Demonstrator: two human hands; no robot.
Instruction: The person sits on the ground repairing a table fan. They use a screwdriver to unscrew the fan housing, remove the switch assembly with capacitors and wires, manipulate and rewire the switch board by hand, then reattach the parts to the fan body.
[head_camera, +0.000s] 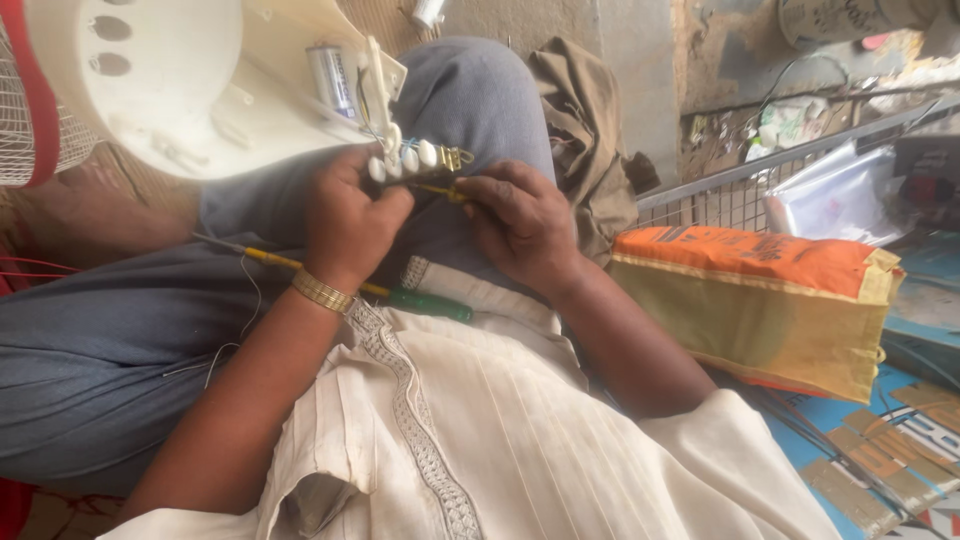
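Our left hand (345, 222) pinches the switch block (412, 160) with fingers curled tight around it, three white buttons showing, while our right hand (520, 222) closes its fingers on a thin yellow tool (443, 190) whose tip meets the block's underside. The block hangs by wires just off the white fan housing (190, 85), which carries one silver capacitor (332, 80) and rests over our raised knee. One green-handled screwdriver (420, 301) lies across our lap, partly hidden behind the left wrist, and one orange-and-yellow bag (760, 300) sits to our right.
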